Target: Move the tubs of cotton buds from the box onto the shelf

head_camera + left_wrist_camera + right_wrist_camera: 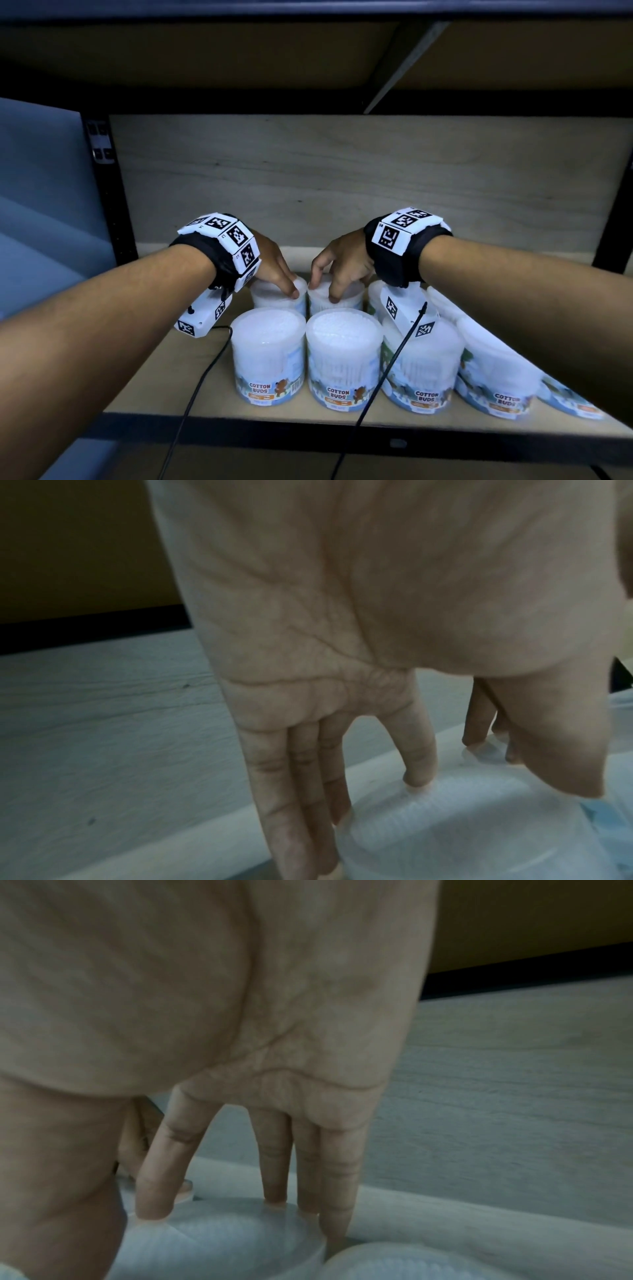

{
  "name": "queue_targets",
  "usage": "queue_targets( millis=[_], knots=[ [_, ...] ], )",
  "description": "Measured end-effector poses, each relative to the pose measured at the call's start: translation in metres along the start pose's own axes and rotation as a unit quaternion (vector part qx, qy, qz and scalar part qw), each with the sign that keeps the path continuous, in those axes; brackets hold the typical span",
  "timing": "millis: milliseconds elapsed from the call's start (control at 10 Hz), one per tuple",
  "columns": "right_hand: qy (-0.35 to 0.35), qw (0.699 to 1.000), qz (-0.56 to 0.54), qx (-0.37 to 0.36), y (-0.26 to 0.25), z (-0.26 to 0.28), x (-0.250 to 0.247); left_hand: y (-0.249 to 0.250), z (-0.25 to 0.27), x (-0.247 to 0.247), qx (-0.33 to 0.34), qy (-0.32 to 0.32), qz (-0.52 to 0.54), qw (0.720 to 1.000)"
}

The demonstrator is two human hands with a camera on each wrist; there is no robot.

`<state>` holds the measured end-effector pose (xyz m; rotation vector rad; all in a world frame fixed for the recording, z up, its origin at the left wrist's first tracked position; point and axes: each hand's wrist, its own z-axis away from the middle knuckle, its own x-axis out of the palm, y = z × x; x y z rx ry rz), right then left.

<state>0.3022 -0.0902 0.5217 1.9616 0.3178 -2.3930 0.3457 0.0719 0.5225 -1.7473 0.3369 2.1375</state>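
Observation:
Several clear tubs of white cotton buds stand in two rows on the wooden shelf [214,401]. My left hand [281,282] reaches down from above onto the back-left tub [270,301]. Its thumb is on the near rim; the fingers [294,804] run down the far side and the index tip touches the lid of that tub [462,831]. My right hand [325,291] holds the neighbouring back tub [346,303] the same way, fingers [274,1177] on the far rim of this tub [222,1245] and thumb on the near side. The box is out of view.
A front row of labelled tubs [344,363] stands close before the two held ones, and another tub [411,1264] touches on the right. The pale back panel [342,178] is just behind. Black uprights [108,205] frame the bay. Two wrist cables [202,377] hang over the front edge.

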Motion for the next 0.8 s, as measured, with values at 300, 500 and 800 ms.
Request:
queue_targets(
  millis=[300,500,800],
  knots=[
    [-0.009,1.000,0.025,-0.004,-0.004,0.016,0.000,0.004,0.002,0.004,-0.009,-0.019,-0.005,1.000],
    [-0.015,1.000,0.004,-0.001,-0.003,0.022,0.002,0.007,0.011,0.005,-0.012,-0.027,-0.006,1.000],
    [0.041,0.996,0.071,-0.035,0.013,0.036,0.001,-0.011,0.038,0.008,0.093,0.063,-0.030,0.993]
  ],
)
